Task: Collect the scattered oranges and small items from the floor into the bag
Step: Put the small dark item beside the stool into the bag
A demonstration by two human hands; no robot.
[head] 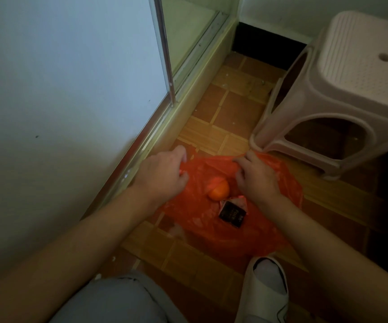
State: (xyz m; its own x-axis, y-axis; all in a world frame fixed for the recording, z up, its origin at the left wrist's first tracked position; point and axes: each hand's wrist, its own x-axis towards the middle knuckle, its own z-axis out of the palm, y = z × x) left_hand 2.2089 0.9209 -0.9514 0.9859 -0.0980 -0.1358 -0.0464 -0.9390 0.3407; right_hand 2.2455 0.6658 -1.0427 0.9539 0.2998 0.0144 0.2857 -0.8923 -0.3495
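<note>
On our left, a pale blue-grey wall panel (60, 89) runs down to a metal-edged sill, and the left hand (160, 174) sits right beside it, fingers curled and pinching the far-left rim of the thin orange plastic bag (211, 227). The bag lies flat and crumpled on the brown tiled floor (230, 106) — squeezed into a narrow strip between sill and stool. On the bag, between our two hands, sits one round orange fruit (218, 190); just beside it, nearer to us, a small black packet with pale lettering (232, 213). Whether they lie inside the plastic or on top of it, we cannot tell. The right hand (256, 176) has thumb and forefinger pinching the far rim, the other fingers bent down onto the plastic. Nearer to us, a light denim knee (118, 299) and a white slipper over a grey sock (267, 287) touch the bag's near edge. Far right, a beige perforated plastic stool (342, 94) crowds in — its nearest leg just beside the bag's corner. Open floor remains only beyond the bag, toward the dark skirting.
</note>
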